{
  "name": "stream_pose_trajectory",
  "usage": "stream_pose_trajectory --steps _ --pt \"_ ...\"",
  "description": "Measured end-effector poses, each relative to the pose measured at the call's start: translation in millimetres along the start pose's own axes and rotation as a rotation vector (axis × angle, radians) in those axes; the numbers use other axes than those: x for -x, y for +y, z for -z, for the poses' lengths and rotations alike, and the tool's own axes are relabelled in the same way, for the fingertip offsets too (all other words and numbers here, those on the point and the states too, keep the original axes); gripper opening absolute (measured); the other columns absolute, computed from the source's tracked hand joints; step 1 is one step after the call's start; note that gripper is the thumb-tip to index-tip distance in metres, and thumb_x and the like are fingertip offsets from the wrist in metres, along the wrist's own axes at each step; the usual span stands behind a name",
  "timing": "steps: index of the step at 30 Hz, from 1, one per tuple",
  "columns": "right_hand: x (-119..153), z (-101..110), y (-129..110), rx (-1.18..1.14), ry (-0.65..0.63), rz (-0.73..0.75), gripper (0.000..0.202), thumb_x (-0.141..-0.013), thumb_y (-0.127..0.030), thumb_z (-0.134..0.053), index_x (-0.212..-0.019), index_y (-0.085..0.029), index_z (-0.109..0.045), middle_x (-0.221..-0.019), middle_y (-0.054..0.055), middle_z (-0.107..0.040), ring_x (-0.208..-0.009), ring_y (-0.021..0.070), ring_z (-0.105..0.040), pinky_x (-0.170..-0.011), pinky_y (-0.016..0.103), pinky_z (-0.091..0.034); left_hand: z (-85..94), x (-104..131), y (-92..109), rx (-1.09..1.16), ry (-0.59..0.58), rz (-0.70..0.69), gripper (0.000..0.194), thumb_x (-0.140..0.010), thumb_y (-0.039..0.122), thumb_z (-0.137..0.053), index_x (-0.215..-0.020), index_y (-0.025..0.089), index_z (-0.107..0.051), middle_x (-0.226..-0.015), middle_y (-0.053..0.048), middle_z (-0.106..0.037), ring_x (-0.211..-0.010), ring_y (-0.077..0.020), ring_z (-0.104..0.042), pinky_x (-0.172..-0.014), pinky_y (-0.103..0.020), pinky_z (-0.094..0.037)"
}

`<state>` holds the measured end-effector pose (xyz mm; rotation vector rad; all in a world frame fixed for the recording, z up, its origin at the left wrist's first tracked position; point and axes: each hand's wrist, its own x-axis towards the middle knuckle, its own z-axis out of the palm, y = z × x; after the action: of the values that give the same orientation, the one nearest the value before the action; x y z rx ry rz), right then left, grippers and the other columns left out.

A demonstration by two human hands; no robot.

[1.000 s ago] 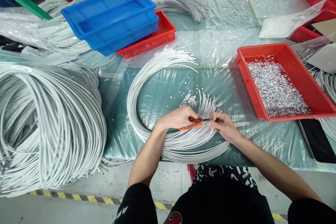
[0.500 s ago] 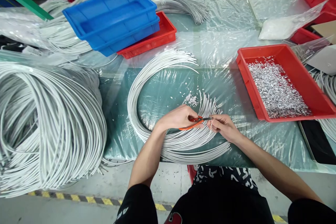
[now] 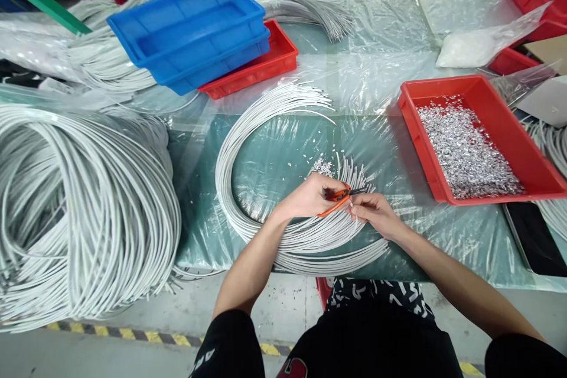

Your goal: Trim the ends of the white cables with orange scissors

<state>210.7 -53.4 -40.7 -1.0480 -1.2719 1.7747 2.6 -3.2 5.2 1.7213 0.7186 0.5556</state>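
Observation:
My left hand [image 3: 308, 196] is closed around orange-handled pliers [image 3: 332, 209], their dark jaws pointing right above my other hand. Between the fingertips of my right hand [image 3: 380, 215], a thin white cable end is pinched; the fingers partly hide it. Both hands are over the cut ends of a curved bundle of white cables [image 3: 225, 171] on the table. Small silvery-white scraps [image 3: 323, 166] lie just beyond my left hand. A smaller strand of cables [image 3: 332, 264] runs along the table's front edge.
At the right, a red tray [image 3: 538, 177] holds many tiny shiny pieces, with a phone [image 3: 538, 242] by its near side. Large cable coils [image 3: 119, 189] fill the left. Blue trays [image 3: 190, 29] sit on a red one [image 3: 283, 56] at the back.
My left hand has moved slightly right with the pliers, whose jaws now reach past my right fingertips and whose handles look tilted more steeply. My right hand has barely moved.

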Motion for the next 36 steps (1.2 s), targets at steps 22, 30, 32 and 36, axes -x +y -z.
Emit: stream_pose_trajectory --steps 22,30,32,36 --pt "2 -4 0 -0.02 0.092 0.06 0.041 -0.073 -0.051 -0.084 -0.065 -0.018 -0.061 -0.062 -0.001 -0.057 -0.058 0.0106 -0.045 -0.057 0.025 -0.036 -7.6 -4 -4 0.002 0.013 -0.021 0.027 -0.082 0.024 -0.066 -0.062 0.015 -0.05 -0.06 0.006 -0.037 -0.06 -0.007 -0.03 -0.055 -0.023 -0.027" --pt "10 -10 1 0.486 0.281 0.366 0.027 -0.089 -0.033 -0.068 -0.068 -0.019 -0.056 -0.064 -0.001 -0.054 -0.056 0.0113 -0.043 -0.055 0.026 -0.036 -10.5 -3 -3 -0.106 0.023 0.038 0.019 -0.08 0.023 -0.064 -0.066 0.015 -0.053 -0.059 0.007 -0.037 -0.059 -0.0067 -0.03 -0.054 -0.023 -0.025" --pt "13 -13 -1 0.681 0.374 0.472 0.025 -0.09 -0.024 -0.063 -0.067 -0.02 -0.054 -0.063 -0.002 -0.053 -0.056 0.0114 -0.042 -0.057 0.027 -0.037 -13.4 -3 -1 -0.163 0.056 0.055 0.014 -0.078 0.021 -0.062 -0.067 0.015 -0.055 -0.059 0.007 -0.038 -0.059 -0.0066 -0.03 -0.055 -0.022 -0.026" --pt "14 -17 -3 0.815 0.449 0.553 0.026 -0.09 -0.016 -0.057 -0.065 -0.02 -0.052 -0.063 -0.001 -0.055 -0.058 0.0122 -0.046 -0.061 0.028 -0.039 -20.9 -4 1 -0.214 0.134 0.086 0.01 -0.078 0.021 -0.06 -0.07 0.014 -0.059 -0.062 0.006 -0.042 -0.061 -0.0069 -0.034 -0.056 -0.022 -0.028"
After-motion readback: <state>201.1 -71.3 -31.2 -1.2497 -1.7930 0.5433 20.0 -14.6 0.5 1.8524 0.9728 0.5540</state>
